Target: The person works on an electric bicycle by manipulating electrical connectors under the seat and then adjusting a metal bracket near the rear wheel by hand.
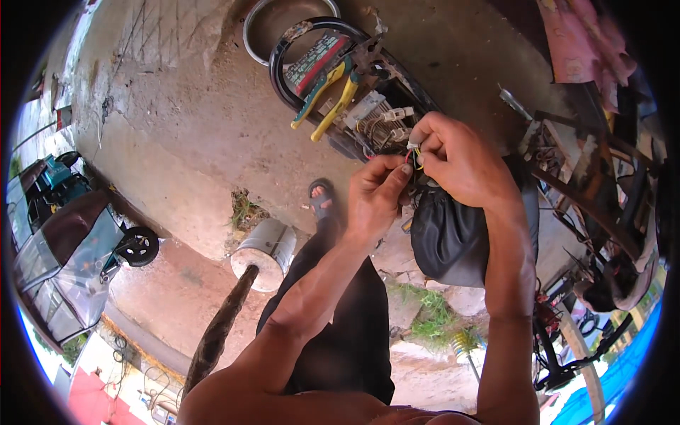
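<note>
My left hand point(375, 193) and my right hand point(457, 157) meet at the middle of the head view, both pinching a bunch of thin coloured wires point(413, 152) with small white connectors. The wires run from an opened black electrical box point(375, 117) lying on the concrete. White plug connectors point(397, 113) stick out of the box just left of my right fingers. A black cloth bag or cover point(450, 237) hangs under my hands. Pliers with yellow handles point(338, 105) and a green-handled tool point(319, 95) lie across the box's far side.
A round metal bowl point(283, 21) sits at the top. A black cable loop point(283, 67) rings the tools. My sandalled foot point(320, 200) rests on the concrete. A metal can with a stick point(265, 251) stands at my left. A vehicle frame point(602, 212) crowds the right; a wheeled cart point(71, 234) the left.
</note>
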A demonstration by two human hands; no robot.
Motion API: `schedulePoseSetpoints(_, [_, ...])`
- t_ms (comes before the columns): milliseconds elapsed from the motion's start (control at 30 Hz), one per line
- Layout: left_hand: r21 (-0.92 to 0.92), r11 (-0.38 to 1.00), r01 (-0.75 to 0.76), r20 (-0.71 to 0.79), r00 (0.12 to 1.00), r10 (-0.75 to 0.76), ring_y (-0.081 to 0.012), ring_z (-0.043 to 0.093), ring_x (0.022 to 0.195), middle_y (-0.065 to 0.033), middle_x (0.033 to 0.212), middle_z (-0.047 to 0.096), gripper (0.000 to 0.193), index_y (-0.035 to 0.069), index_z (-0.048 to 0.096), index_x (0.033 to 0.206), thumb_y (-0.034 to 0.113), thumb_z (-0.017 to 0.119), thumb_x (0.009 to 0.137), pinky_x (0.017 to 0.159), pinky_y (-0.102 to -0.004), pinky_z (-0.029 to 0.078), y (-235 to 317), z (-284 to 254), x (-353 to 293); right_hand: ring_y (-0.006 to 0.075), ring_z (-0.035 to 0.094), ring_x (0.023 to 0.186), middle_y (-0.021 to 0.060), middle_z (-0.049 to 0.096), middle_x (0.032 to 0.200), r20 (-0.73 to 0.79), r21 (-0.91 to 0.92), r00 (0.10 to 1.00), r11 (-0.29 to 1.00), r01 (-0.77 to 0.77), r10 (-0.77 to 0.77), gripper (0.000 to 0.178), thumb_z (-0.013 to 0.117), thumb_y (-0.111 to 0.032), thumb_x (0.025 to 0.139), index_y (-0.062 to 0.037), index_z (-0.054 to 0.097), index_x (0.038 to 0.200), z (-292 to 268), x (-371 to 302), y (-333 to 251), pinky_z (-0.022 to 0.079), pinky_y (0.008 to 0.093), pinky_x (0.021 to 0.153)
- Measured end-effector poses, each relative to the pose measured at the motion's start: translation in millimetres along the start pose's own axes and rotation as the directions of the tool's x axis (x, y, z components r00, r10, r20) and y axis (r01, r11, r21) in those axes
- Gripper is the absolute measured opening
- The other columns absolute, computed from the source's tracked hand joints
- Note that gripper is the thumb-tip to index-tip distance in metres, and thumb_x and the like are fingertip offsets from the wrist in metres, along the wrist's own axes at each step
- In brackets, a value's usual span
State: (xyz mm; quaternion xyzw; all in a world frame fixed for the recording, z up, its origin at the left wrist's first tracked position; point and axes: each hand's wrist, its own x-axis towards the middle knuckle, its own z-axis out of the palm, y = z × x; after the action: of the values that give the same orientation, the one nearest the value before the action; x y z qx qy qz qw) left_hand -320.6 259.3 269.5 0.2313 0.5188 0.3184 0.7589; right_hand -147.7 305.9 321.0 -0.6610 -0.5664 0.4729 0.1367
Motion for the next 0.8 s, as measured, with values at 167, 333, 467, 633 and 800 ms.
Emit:
schedulePoseSetpoints(167, [-0.392, 0.903, 0.178, 0.035, 0.983, -0.179, -0.0077, 0.046, 0.042, -0.0005, 0.063, 0.058, 0.009, 0.007, 0.069, 0.103, 0.015, 0.065, 0.101, 0.04, -0.0227, 0.038, -13, -15, 0, 0.0341, 0.07, 0.076, 0.0129, 0.071, 0.078, 0.047, -0.054, 0.998, 0.997, -0.048, 0.05, 0.02, 0.066, -0.005, 0.083, -0.0041, 0.063, 0.102, -1, 4, -4, 0.053, 0.0446, 0.069])
schedulePoseSetpoints(333, [-0.583, 0.779, 0.231, 0.094, 0.972, -0.217, -0.0085, 0.047, 0.041, -0.0014, 0.063, 0.059, 0.008, 0.006, 0.068, 0.103, 0.013, 0.064, 0.102, 0.038, -0.0208, 0.037, -10, -19, 2, 0.0341, 0.07, 0.076, 0.0124, 0.071, 0.078, 0.109, -0.055, 0.992, 0.997, -0.055, 0.061, 0.022, 0.065, -0.005, 0.084, -0.0047, 0.061, 0.105, 3, 12, -2, 0.053, 0.0445, 0.068])
schedulePoseSetpoints(467, [-0.428, 0.872, 0.239, 0.103, 0.971, -0.215, -0.0081, 0.051, 0.044, -0.0012, 0.066, 0.061, 0.011, 0.004, 0.068, 0.104, 0.015, 0.065, 0.101, 0.039, -0.0206, 0.04, -10, -18, 3, 0.0303, 0.07, 0.074, 0.0119, 0.072, 0.079, 0.157, 0.036, 0.98, 0.991, -0.129, 0.122, 0.029, 0.068, -0.006, 0.084, -0.004, 0.062, 0.112, 2, 14, -9, 0.053, 0.041, 0.069])
schedulePoseSetpoints(633, [-0.264, 0.944, 0.197, 0.057, 0.98, -0.189, -0.0063, 0.053, 0.047, -0.0003, 0.066, 0.061, 0.014, 0.003, 0.067, 0.104, 0.016, 0.067, 0.101, 0.04, -0.02, 0.041, -9, -12, 0, 0.0229, 0.068, 0.072, 0.0102, 0.072, 0.081, 0.208, 0.056, 0.962, 0.98, -0.193, 0.178, 0.037, 0.069, -0.006, 0.085, -0.0023, 0.062, 0.121, 2, 16, -20, 0.053, 0.0368, 0.069])
schedulePoseSetpoints(800, [-0.196, 0.963, 0.183, 0.099, 0.981, -0.166, -0.0048, 0.055, 0.052, -0.0003, 0.07, 0.062, 0.01, 0.002, 0.067, 0.1, 0.011, 0.069, 0.099, 0.04, -0.0201, 0.039, -5, -12, -1, 0.0182, 0.063, 0.068, 0.0081, 0.067, 0.076, 0.255, 0.022, 0.956, 0.988, -0.154, 0.143, 0.035, 0.066, -0.002, 0.085, -0.0005, 0.062, 0.12, 6, 14, -13, 0.051, 0.0333, 0.065])
